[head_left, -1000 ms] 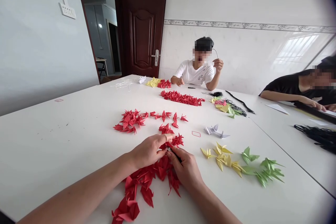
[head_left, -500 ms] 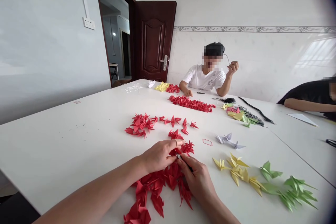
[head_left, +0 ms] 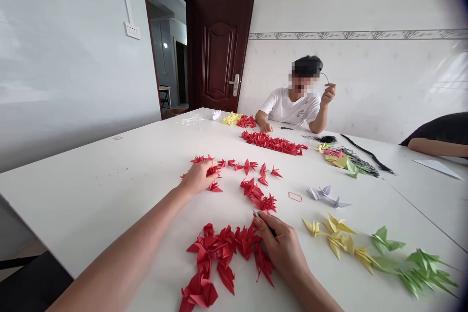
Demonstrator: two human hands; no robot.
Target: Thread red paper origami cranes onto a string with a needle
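My left hand (head_left: 198, 176) reaches out over a heap of loose red paper cranes (head_left: 208, 171) on the white table (head_left: 102, 190), fingers curled onto them. My right hand (head_left: 280, 246) rests near the table's front, pinching a thin dark needle-like tool (head_left: 263, 222). Its fingers touch the end of a string of red cranes (head_left: 219, 258) that trails toward me. A small cluster of red cranes (head_left: 259, 196) lies between the two hands.
Yellow and green cranes (head_left: 369, 251) trail to the right, grey ones (head_left: 325, 196) behind them, a red rubber band (head_left: 294, 197) nearby. A person in white (head_left: 296, 105) sits at the far side by more red cranes (head_left: 274, 143); another's arm (head_left: 435, 146) lies at right.
My left hand left the crane string beside my right hand and moved forward-left to the loose red heap. The view shifted a little to the left.
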